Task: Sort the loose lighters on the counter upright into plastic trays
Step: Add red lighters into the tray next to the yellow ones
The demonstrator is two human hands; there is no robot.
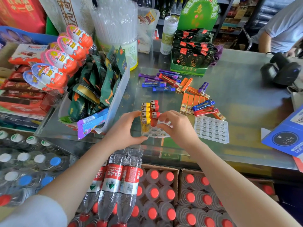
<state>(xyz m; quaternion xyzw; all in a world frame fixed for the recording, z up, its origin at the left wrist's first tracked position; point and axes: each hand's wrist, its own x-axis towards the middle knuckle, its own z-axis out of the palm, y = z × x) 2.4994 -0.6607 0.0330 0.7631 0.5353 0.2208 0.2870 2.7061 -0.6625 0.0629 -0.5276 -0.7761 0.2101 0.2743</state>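
A clear plastic tray (154, 134) with round holes sits on the glass counter. Several yellow lighters (145, 114) and red lighters (155, 106) stand upright in it. My left hand (126, 128) rests against the tray's left side, thumb touching the yellow row. My right hand (177, 126) pinches the nearest red lighter (155, 119), which stands in the tray. Loose purple and blue lighters (161, 81) and orange lighters (190, 99) lie farther back. A second clear tray (211, 129) with rectangular slots lies to the right.
A clear bin of green snack packets (98, 89) stands left of the tray. A green display box (190, 63) is behind the loose lighters. A black scanner (282, 71) and a blue card (287, 136) are right. Water bottles (121, 177) fill crates below the counter.
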